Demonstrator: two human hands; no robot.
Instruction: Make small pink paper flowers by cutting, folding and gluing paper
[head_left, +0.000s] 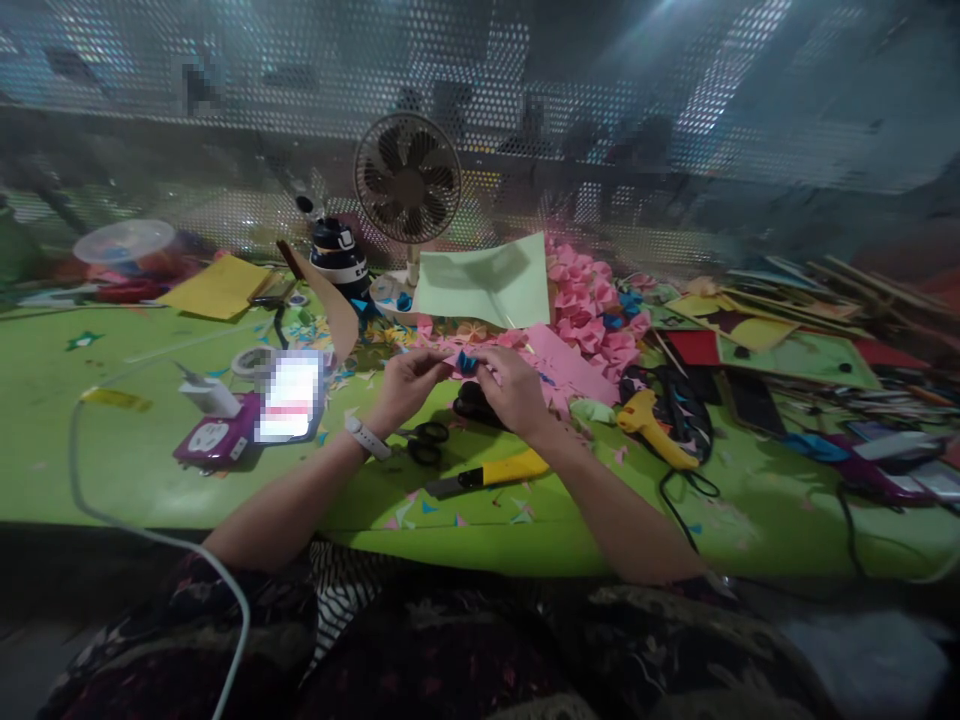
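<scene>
A small blue folded paper piece (466,363) is held up between my two hands, over the front middle of the table. My right hand (516,392) pinches it from the right with thumb and fingers. From the other side, my left hand (411,385) closes its fingertips at the paper's left edge, where a bit of pink shows. Beneath my hands lie black-handled scissors (427,442) and a dark object (474,402) partly covered by my right hand. Closer to me rests a yellow utility knife (499,472).
Pink folded paper pieces (589,300) are heaped behind my hands, beside a pale green sheet (484,290). A fan (409,185) and a bottle (337,255) stand behind. Left is a lit phone (289,400); right, a yellow glue gun (651,428) with a cord. Paper scraps litter the green table (97,450).
</scene>
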